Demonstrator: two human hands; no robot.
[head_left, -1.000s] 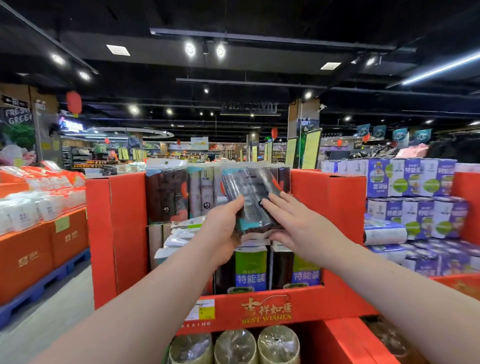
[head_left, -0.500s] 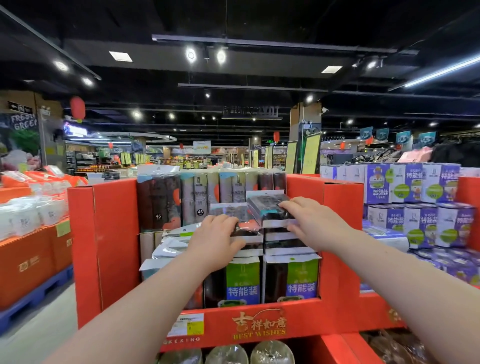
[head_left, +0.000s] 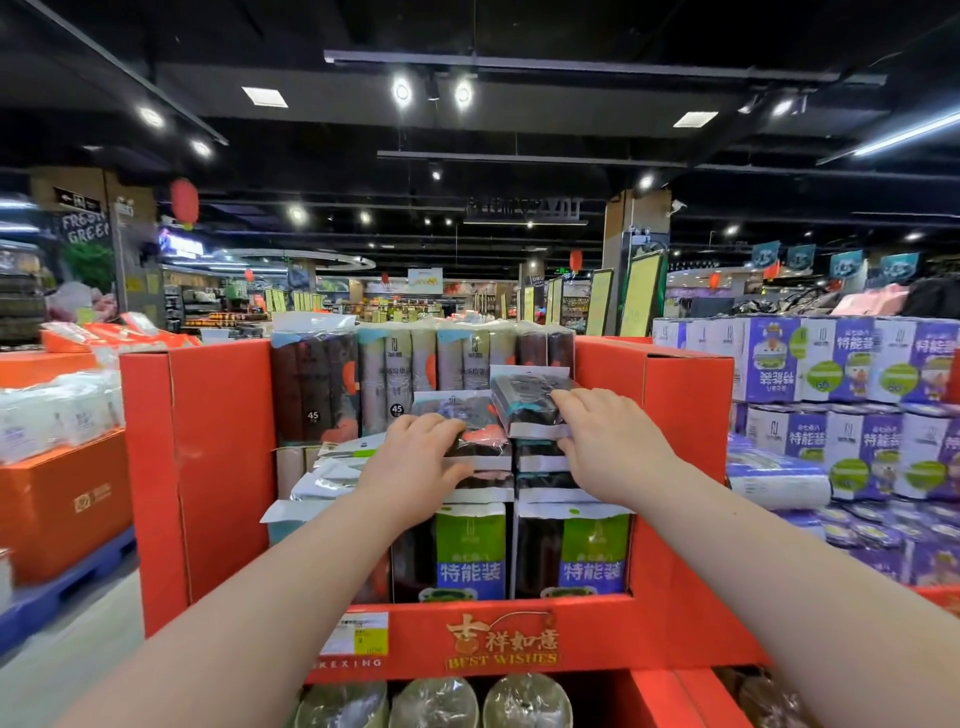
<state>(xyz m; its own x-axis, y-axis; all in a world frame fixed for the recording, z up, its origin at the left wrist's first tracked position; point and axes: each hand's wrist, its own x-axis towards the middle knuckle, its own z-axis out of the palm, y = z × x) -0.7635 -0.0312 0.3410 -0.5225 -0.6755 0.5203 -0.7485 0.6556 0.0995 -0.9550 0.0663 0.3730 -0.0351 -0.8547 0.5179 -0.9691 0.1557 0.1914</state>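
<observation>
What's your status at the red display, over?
Left hand grips left-stack pack. Right hand grips right-stack pack. Nothing blocking.

Bright light is thrown down by ceiling spotlights (head_left: 401, 92); glare is caught on the wrapped packs (head_left: 519, 400); straight lines are bent at the edges, and distant shelves (head_left: 395, 306) are blurred.

A: What colours are the packs?
B: Right top pack (head_left: 524, 397): black, teal band. Left top pack (head_left: 480, 434): black, red patch. Front packs (head_left: 470, 551): green-and-blue labels. Display bin (head_left: 680, 415): red, gold lettering.
</observation>
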